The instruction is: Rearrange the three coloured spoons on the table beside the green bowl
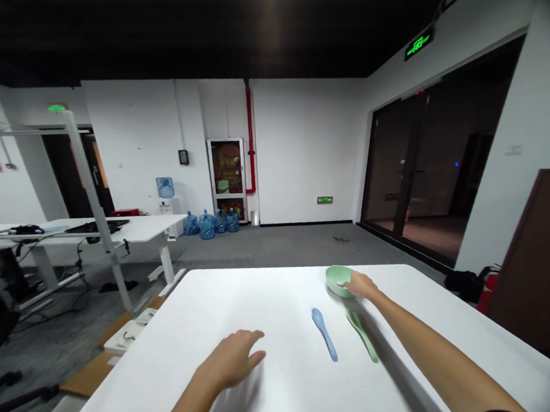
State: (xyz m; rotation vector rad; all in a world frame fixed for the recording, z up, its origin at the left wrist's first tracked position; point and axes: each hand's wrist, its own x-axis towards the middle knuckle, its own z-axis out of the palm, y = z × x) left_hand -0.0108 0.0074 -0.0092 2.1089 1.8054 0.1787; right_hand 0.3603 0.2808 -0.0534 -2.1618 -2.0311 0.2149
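At the far side of the white table (287, 364), a light green bowl (336, 275) stands upright. My right hand (363, 286) is closed over the bowl's right rim, its fingertips reaching inside. A small pale patch shows by those fingertips, too small to name. Nearer to me lie a blue spoon (325, 335) and a green spoon (362, 336), side by side, touched by neither hand. My left hand (231, 357) hovers over the table's left part, fingers apart and holding nothing.
Cardboard boxes (87, 373) sit on the floor by the table's left edge. Further left are a second white table (146, 225) and a metal frame (88, 180). Several blue water bottles (206, 225) stand by the back wall. A fire extinguisher (488, 288) is at the right.
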